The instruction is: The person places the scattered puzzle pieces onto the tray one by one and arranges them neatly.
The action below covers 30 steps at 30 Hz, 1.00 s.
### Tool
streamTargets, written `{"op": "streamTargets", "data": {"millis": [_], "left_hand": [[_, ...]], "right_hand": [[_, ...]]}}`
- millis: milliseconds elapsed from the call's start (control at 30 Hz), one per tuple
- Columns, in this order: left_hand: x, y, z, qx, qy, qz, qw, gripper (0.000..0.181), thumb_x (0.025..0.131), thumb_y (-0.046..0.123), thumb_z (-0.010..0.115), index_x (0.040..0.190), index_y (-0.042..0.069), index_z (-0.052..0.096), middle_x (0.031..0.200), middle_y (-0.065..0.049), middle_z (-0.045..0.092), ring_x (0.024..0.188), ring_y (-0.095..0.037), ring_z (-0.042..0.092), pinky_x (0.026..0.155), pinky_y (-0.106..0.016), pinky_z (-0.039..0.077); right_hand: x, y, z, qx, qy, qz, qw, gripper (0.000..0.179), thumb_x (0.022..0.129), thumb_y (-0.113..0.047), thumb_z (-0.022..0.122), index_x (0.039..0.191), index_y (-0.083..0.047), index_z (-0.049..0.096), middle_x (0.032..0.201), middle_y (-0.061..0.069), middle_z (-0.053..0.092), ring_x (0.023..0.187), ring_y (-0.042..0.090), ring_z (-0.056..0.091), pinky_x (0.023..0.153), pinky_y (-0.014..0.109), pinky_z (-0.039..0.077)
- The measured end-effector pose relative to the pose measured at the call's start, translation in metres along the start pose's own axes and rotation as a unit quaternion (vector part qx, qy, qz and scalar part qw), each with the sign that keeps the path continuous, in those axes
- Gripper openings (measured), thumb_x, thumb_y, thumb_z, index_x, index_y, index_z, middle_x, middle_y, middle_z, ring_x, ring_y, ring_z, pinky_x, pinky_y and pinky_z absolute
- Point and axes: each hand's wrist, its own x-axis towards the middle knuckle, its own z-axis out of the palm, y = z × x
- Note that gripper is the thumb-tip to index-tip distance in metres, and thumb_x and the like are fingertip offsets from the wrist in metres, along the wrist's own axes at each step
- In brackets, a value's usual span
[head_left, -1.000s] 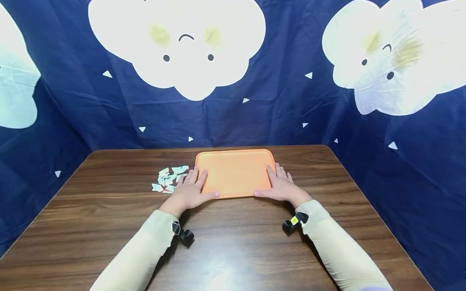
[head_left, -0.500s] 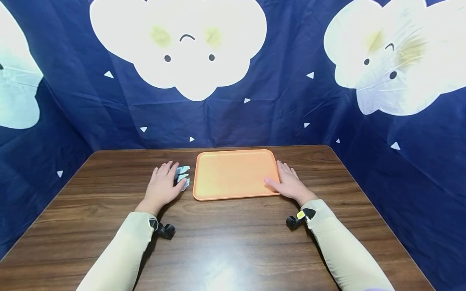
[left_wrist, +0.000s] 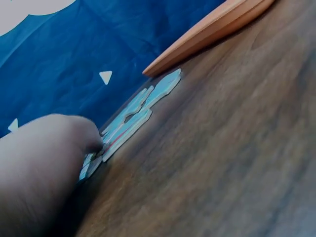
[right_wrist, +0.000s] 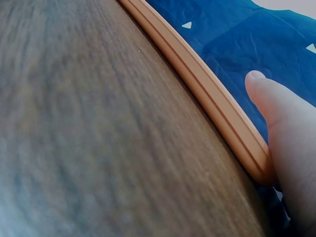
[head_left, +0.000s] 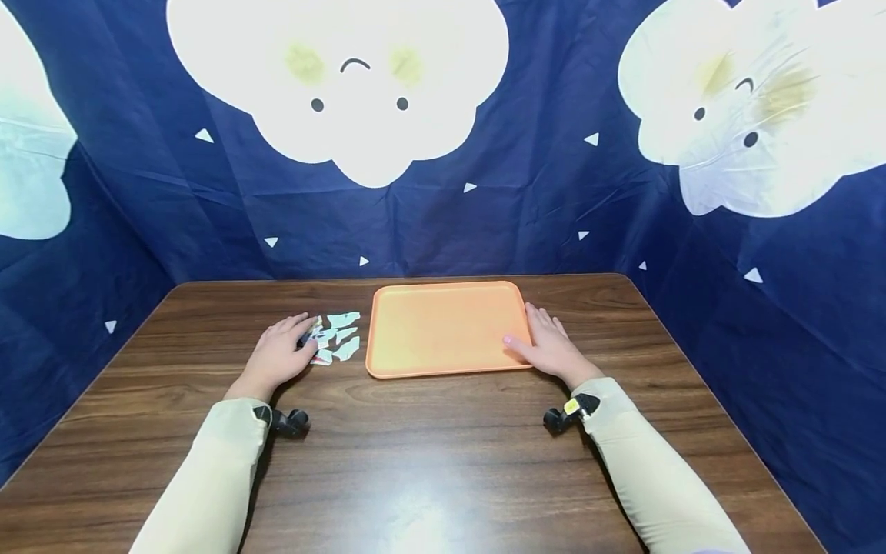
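Observation:
Several flat, light-blue puzzle pieces [head_left: 347, 348] with irregular outlines lie in a loose cluster left of the orange tray [head_left: 446, 331]. My left hand [head_left: 275, 355] is at the left side of the cluster, its fingertips and thumb over the nearest pieces; in the left wrist view the thumb [left_wrist: 81, 133] comes down at the pieces [left_wrist: 129, 129]. Some pieces are hidden under that hand. My right hand [head_left: 551, 348] rests along the tray's right side, thumb over the rim and fingers outside it. The right wrist view has that thumb [right_wrist: 276, 106] beside the tray's corner.
All of this is on a brown wood-grain table [head_left: 429, 446]. A dark blue curtain [head_left: 429, 231] with white clouds and small triangles hangs behind and along the sides. Small black cameras [head_left: 294, 422] are strapped to both wrists.
My left hand has left the tray's left edge and moved left across the pieces, uncovering them again. The right hand has shifted slightly outward along the tray's right side.

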Motion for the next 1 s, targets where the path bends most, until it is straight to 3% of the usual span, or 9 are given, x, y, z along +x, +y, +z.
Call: {"op": "streamTargets", "data": {"millis": [267,567,733,833,1000], "left_hand": [[0.002,-0.002,-0.005,0.017,-0.007,0.013,0.9997,0.057,0.098,0.022,0.044,0.152,0.003,0.043,0.156,-0.027,0.036,0.143,-0.050,0.029,0.113,-0.065,0.020],[0.005,-0.003,-0.006,0.002,0.008,-0.027,0.9996,0.058,0.098,0.019,0.040,0.152,-0.002,0.041,0.155,-0.027,0.038,0.142,-0.049,0.030,0.114,-0.063,0.022],[0.007,-0.007,-0.005,0.021,0.025,-0.042,0.9986,0.059,0.101,0.026,0.045,0.149,-0.007,0.042,0.152,-0.029,0.040,0.139,-0.051,0.033,0.112,-0.064,0.027],[0.009,-0.009,-0.005,0.026,0.042,-0.066,0.9966,0.064,0.098,0.034,0.051,0.146,-0.008,0.045,0.148,-0.030,0.042,0.135,-0.052,0.035,0.108,-0.066,0.030],[0.012,-0.008,-0.005,-0.002,0.057,-0.131,0.9897,0.064,0.094,0.040,0.056,0.139,-0.006,0.054,0.143,-0.030,0.042,0.129,-0.051,0.037,0.103,-0.065,0.033]], "right_hand": [[-0.003,0.001,0.001,-0.002,0.011,-0.005,0.9999,0.096,0.099,-0.060,0.048,0.158,0.008,0.015,0.164,0.026,0.019,0.153,0.042,0.012,0.121,0.057,0.007],[-0.002,0.003,0.004,-0.005,0.016,-0.008,0.9998,0.095,0.099,-0.059,0.048,0.158,0.007,0.015,0.164,0.025,0.020,0.153,0.042,0.012,0.120,0.059,0.006],[-0.002,0.001,0.003,-0.005,0.010,-0.008,0.9999,0.094,0.099,-0.060,0.047,0.159,0.005,0.014,0.164,0.024,0.020,0.153,0.041,0.012,0.121,0.058,0.006],[-0.001,0.000,0.002,-0.005,0.006,-0.010,0.9999,0.095,0.100,-0.061,0.046,0.158,0.006,0.014,0.164,0.025,0.020,0.153,0.042,0.012,0.121,0.059,0.005],[0.001,-0.001,0.001,-0.010,0.005,-0.008,0.9999,0.094,0.100,-0.062,0.044,0.159,0.006,0.014,0.164,0.025,0.019,0.153,0.041,0.011,0.121,0.058,0.005]]}}
